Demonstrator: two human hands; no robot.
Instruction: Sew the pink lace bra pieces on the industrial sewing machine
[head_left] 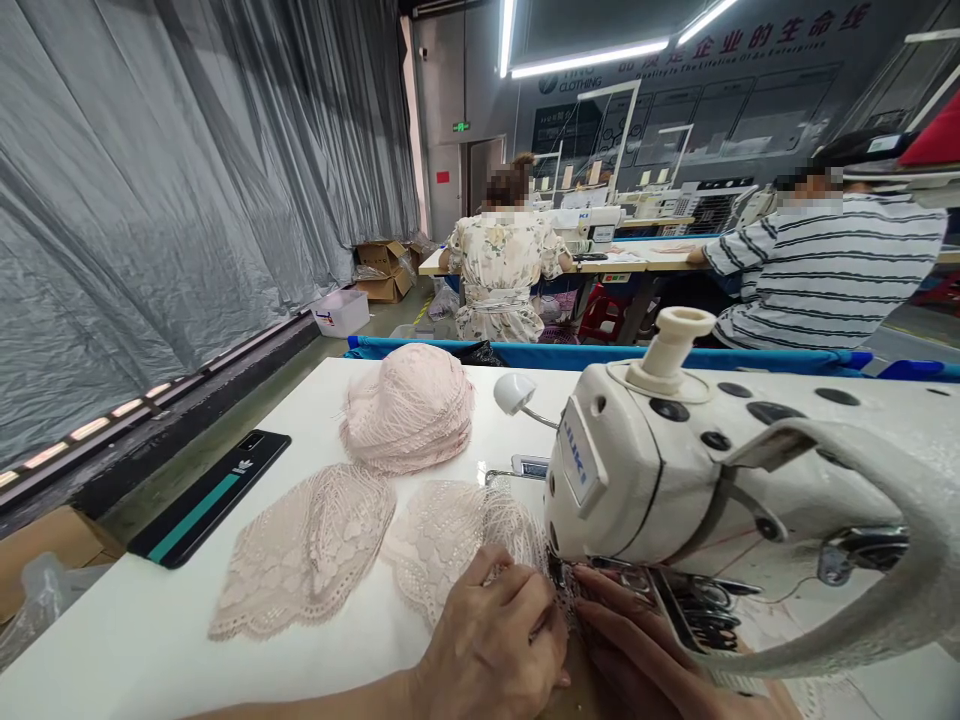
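Observation:
My left hand (pixel 495 630) is closed, its fingers curled on the near edge of a pale pink lace bra cup (pixel 446 540) beside the needle area. The cup spreads left over the white table, and its right end runs under the head of the white sewing machine (pixel 622 470). My right hand (pixel 637 640) lies under the machine's arm with its fingers stretched out toward the presser foot, touching the lace; part of it is hidden by the machine. Another lace cup (pixel 315 545) lies to the left. Behind it sits a stack of lace cups (pixel 409 410).
A black phone-like case with a green stripe (pixel 210 500) lies at the table's left edge. A small white lamp (pixel 514 393) stands behind the needle area. Blue fabric (pixel 622 357) borders the far edge. Two people sit ahead at another table (pixel 660 262).

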